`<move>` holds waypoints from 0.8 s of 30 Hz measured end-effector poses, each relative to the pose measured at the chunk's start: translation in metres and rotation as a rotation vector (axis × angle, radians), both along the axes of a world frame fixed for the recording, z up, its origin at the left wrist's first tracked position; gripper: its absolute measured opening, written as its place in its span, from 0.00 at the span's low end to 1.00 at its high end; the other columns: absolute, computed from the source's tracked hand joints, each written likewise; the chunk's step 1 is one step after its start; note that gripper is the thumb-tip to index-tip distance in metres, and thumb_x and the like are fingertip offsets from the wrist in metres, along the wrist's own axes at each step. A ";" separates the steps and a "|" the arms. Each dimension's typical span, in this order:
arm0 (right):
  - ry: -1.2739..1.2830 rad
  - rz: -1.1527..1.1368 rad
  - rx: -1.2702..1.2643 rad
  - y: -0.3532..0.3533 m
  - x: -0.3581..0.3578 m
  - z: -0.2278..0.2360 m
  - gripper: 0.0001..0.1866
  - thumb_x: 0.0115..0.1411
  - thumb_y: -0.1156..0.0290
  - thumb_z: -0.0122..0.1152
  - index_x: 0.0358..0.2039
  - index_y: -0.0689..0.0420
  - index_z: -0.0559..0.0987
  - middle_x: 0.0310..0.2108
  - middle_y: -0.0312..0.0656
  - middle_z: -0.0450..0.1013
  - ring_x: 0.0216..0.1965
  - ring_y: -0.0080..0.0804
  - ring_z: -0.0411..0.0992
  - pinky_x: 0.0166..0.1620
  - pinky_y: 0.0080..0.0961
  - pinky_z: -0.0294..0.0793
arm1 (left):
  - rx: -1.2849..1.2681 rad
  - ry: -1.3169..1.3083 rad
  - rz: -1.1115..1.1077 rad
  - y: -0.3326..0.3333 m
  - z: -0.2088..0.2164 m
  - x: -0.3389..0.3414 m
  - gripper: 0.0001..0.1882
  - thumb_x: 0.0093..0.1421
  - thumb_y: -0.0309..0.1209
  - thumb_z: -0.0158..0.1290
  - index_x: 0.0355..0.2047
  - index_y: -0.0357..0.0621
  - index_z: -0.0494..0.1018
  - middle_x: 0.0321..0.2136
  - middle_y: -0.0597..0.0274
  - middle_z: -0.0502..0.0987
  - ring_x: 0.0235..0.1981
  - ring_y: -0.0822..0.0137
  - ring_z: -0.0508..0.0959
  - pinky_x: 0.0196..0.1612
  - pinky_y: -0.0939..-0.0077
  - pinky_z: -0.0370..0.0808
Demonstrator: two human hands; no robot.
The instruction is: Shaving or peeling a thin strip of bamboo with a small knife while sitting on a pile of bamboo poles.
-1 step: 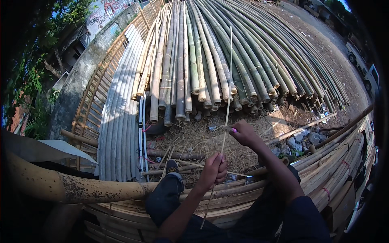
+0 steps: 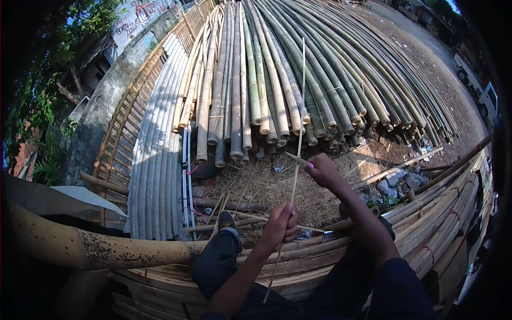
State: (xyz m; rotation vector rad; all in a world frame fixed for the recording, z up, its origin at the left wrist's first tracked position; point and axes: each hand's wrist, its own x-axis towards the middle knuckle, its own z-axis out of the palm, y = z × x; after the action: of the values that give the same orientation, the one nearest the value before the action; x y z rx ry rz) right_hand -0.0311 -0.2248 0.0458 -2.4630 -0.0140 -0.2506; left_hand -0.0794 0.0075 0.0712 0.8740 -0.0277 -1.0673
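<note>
In my left hand [image 2: 281,225] I grip a long thin bamboo strip [image 2: 295,182] with the fingers wrapped round it. The strip stands steeply, its far end rising in front of the stacked poles and its near end hanging below my fist towards my lap. Farther along it, my right hand [image 2: 323,170] is closed on a small knife [image 2: 294,158]. A bit of pink handle shows at the fingers. The pale blade lies across the strip and appears to touch it, its tip pointing to the left.
A large stack of bamboo poles [image 2: 265,85] fills the far side. Corrugated sheets [image 2: 154,176] and a bamboo fence [image 2: 118,133] stand left. A thick bamboo pole [image 2: 128,246] juts in near left. Split bamboo [image 2: 421,240] lies right, rubble [image 2: 393,181] beyond; shavings cover the ground.
The right hand has shifted slightly up, away from me. The knife's blade has turned and now shows plainly, slanting up left across the strip. The left hand has stayed in place.
</note>
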 end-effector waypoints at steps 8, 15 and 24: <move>0.129 0.243 -0.060 0.019 -0.010 -0.005 0.14 0.47 0.62 0.54 0.17 0.62 0.75 0.16 0.55 0.69 0.23 0.55 0.70 0.29 0.47 0.68 | 0.124 -0.047 0.073 -0.002 -0.031 0.008 0.11 0.68 0.37 0.36 0.33 0.44 0.61 0.13 0.69 0.58 0.07 0.75 0.57 0.09 0.81 0.52; 0.179 0.373 -0.101 0.053 -0.020 -0.015 0.13 0.45 0.63 0.53 0.17 0.60 0.75 0.18 0.53 0.71 0.24 0.54 0.71 0.31 0.47 0.70 | 0.797 -1.188 0.214 -0.004 -0.031 0.004 0.10 0.65 0.29 0.39 0.39 0.33 0.64 0.20 0.41 0.72 0.21 0.44 0.75 0.22 0.56 0.66; 0.177 -0.334 0.043 -0.038 0.007 -0.027 0.18 0.50 0.62 0.51 0.19 0.67 0.74 0.16 0.58 0.68 0.20 0.55 0.68 0.28 0.45 0.66 | 0.680 -1.286 0.141 -0.013 -0.025 -0.029 0.09 0.66 0.30 0.39 0.33 0.35 0.62 0.15 0.45 0.71 0.17 0.49 0.75 0.16 0.58 0.66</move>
State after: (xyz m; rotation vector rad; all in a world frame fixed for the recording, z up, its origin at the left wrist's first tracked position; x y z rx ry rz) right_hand -0.0243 -0.2628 0.0193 -2.4262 0.4766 -0.1721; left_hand -0.1088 -0.0060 0.0460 2.0304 -0.6936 -0.2062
